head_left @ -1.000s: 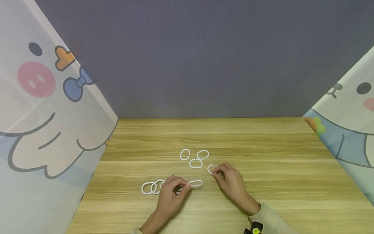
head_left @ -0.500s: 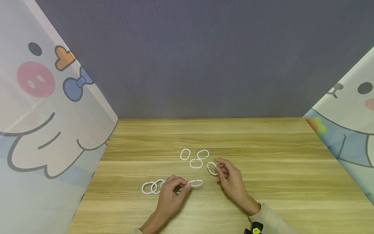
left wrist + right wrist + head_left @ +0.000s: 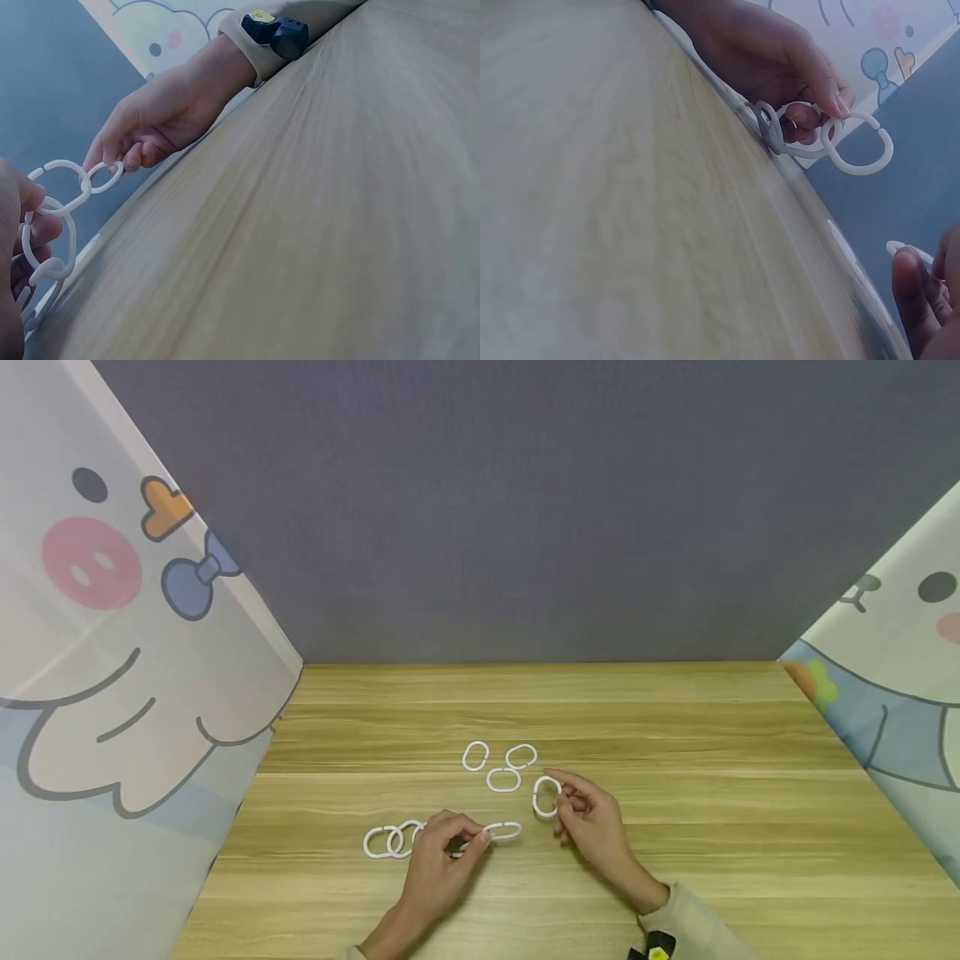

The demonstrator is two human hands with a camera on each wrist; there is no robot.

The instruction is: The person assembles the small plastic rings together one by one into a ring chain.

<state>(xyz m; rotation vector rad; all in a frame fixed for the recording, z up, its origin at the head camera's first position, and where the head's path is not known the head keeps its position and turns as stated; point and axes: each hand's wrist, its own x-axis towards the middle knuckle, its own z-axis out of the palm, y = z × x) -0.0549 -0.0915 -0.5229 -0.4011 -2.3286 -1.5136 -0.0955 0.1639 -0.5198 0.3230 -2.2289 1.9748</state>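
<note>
My left hand [image 3: 442, 864] pinches a white plastic oval link [image 3: 517, 831] between thumb and fingers, its end jutting right. It belongs to a short chain of joined links [image 3: 367, 845] that trails left, partly hidden under the hand. In the left wrist view, interlocked links [image 3: 73, 244] curve down below the fingers. To the right, my right hand [image 3: 594, 827] pinches a single white link [image 3: 536, 800] by its right side, with the oval tilted up toward the head camera. Each link has a small gap. A space lies between the two held links in the head view.
Three loose white links lie beyond the hands: one at left [image 3: 464, 756], one at right [image 3: 534, 752] and a nearer one [image 3: 503, 790]. They lie on the wood-grain table [image 3: 675, 735]. A grey panel [image 3: 525, 527] rises behind it, with cartoon-printed panels at both sides.
My right hand has lifted and turned its link from lying nearly flat to standing more upright, its grip shifting to the link's right side. My left hand and the chain have stayed put.
</note>
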